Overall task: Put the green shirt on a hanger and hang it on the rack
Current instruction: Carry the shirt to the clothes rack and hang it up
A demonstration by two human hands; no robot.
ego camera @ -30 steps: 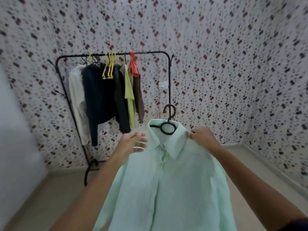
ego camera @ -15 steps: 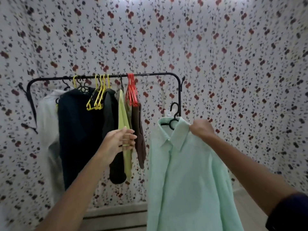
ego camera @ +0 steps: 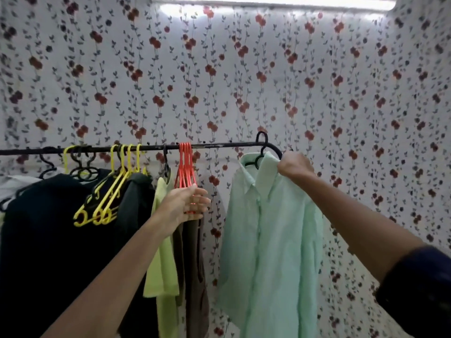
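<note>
Fingers (ego camera: 289,164) of right hand (ego camera: 295,167) apparently clamp green shirt (ego camera: 271,235).

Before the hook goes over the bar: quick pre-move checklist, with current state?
1. Green shirt seated on black hanger, collar up: ok.
2. Right hand gripping the shirt's shoulder over the hanger: ok.
3. Hook above the rack bar: ok, its tip rises over the bar's right end.
4. Hook engaged on the bar: cannot tell, it overlaps the bar's bend.
5. Free bar between the red hangers and the bend: ok.
6. Left hand empty and open by the red hangers, away from the hook's path: ok.
</note>
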